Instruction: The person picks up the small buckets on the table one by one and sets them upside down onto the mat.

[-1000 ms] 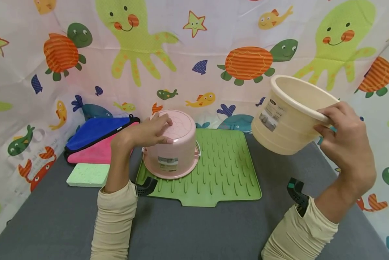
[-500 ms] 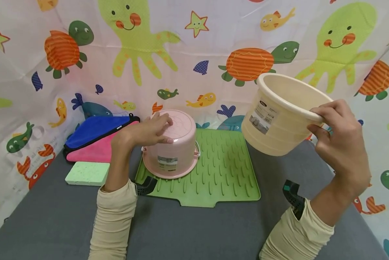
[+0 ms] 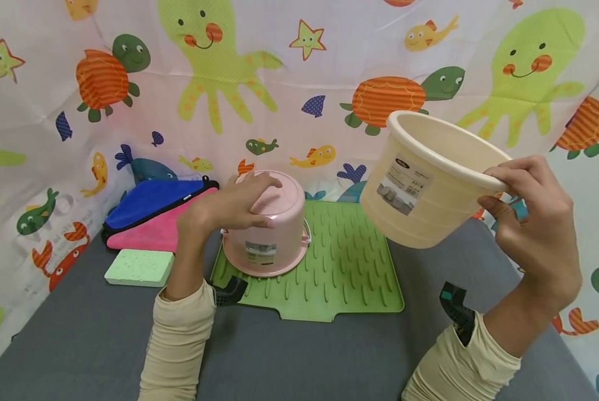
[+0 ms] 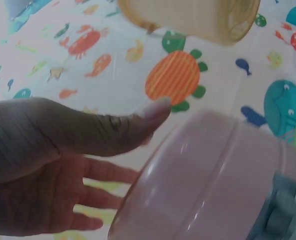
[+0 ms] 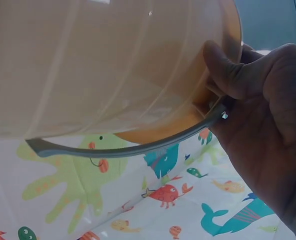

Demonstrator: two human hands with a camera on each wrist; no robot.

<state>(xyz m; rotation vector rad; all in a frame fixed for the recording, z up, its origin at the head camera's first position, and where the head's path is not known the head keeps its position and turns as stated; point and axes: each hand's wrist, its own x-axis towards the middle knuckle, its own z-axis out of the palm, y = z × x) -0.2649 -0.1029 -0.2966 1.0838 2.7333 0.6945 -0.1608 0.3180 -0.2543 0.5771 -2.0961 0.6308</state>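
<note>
A pink bucket stands upside down on a green drying mat, its rim on the mat. Above its upturned base is my left hand, fingers spread; in the left wrist view the thumb and fingers reach the bucket's edge without curling round it. On the right my right hand pinches the rim of a cream bucket between thumb and fingers. That bucket is held in the air, tilted, with its label facing left. The right wrist view shows its grey handle hanging below the rim.
A pale green sponge lies at the left on the grey table. Behind it rests a blue and pink zipped pouch. A curtain printed with sea animals closes off the back and sides.
The cream bucket has moved left in my right hand, toward the mat. My left hand has lifted slightly from the base of the pink bucket, which stays in place.
</note>
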